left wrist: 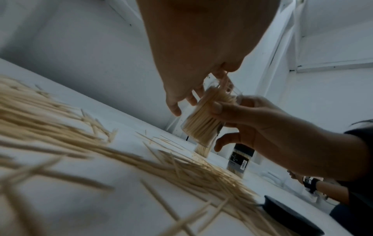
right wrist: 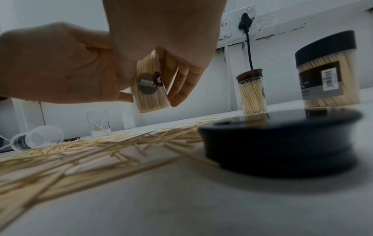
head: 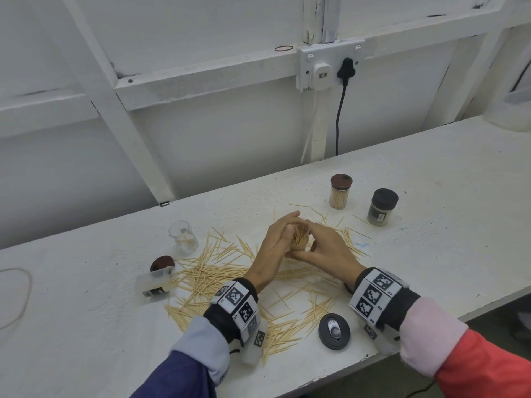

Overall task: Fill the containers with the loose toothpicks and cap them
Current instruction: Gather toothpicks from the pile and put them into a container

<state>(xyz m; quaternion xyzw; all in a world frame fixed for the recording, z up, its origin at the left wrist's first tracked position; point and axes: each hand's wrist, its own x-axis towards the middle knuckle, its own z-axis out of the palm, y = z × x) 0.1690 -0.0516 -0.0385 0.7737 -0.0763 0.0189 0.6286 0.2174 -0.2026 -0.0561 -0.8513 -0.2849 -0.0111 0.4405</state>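
Toothpick jar (head: 300,239), clear, uncapped, nearly full, raised off white bench (head: 431,179) and tilted. Gripped by right hand (head: 327,248), thumb and fingers curled round the wall. Left hand (head: 275,242) at the mouth, fingertips pinching several sticks standing in it. Loose toothpicks (head: 218,271) scattered beneath. Black lid (head: 334,331) near right wrist. 2 capped jars behind; 2 empty containers at left.

Head view bright, even; wrist views dim, foreground blurred, edges warped.
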